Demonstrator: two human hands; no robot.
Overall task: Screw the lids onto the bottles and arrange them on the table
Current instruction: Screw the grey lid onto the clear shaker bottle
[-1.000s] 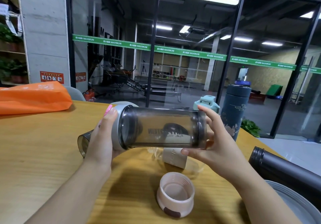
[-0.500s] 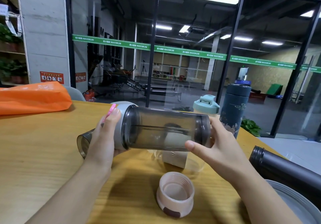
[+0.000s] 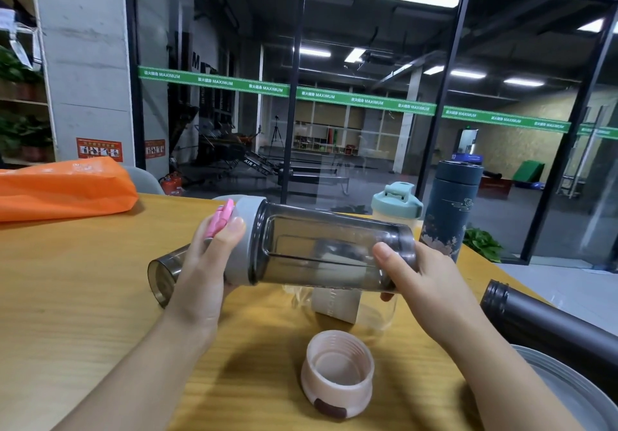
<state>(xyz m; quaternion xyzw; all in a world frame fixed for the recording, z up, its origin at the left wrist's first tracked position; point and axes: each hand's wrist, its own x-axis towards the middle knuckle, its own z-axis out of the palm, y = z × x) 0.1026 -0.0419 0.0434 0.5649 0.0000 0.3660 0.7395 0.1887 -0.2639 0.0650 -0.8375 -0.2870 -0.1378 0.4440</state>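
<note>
Both hands gripping the smoky bottle (image 3: pixel 327 253) sideways, left (image 3: pixel 207 263) round its grey lid (image 3: pixel 244 240), right (image 3: pixel 424 283) round its base.

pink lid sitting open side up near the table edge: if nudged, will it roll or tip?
The pink lid is squat and wide and sits flat, open side up, so a nudge would probably slide it, not tip it. It looks like thin hollow plastic, likely light. Knocked onto its round wall, it could roll across the wooden table.

A green tape strip (image 3: pixel 334 96) running across the glass wall repeats "MAXIMUM" beside small characters. Behind the glass, dark gym equipment (image 3: pixel 254 163) shows "AIR". Red wall notices (image 3: pixel 99 150) are unreadable.
</note>
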